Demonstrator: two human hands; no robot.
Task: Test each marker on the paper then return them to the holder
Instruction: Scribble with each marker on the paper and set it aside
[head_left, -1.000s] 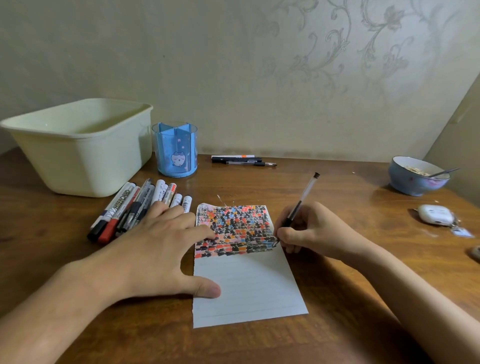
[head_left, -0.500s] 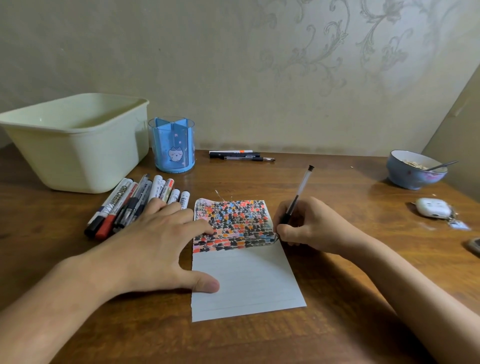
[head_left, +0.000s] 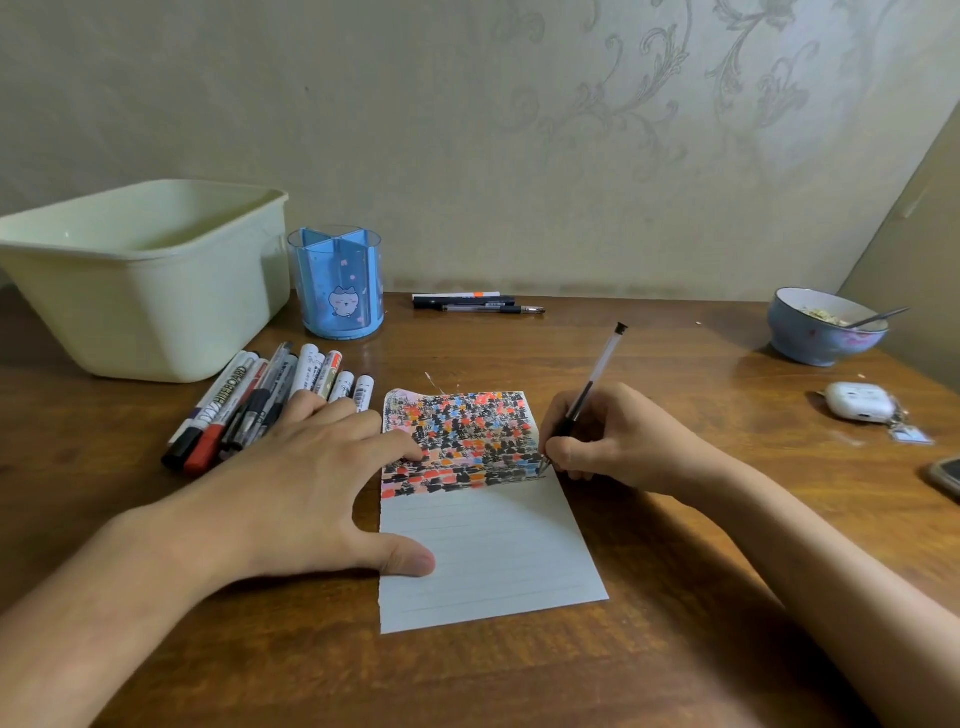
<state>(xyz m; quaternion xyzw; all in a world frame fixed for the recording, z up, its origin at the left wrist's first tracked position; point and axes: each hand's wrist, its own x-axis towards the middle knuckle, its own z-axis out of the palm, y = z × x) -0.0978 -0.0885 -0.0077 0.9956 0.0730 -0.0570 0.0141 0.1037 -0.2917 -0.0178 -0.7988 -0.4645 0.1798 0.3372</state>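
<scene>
Pen (head_left: 597, 376) in right hand (head_left: 618, 441), tip down-left on paper (head_left: 493, 551), cap end up-right.

Markers (head_left: 260, 400) lie left of the paper (head_left: 488, 551); holder (head_left: 337, 283) behind them

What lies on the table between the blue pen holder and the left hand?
In the head view, a row of markers lies on the table between the blue pen holder and the left hand, whose fingertips overlap the markers' near ends.
</scene>
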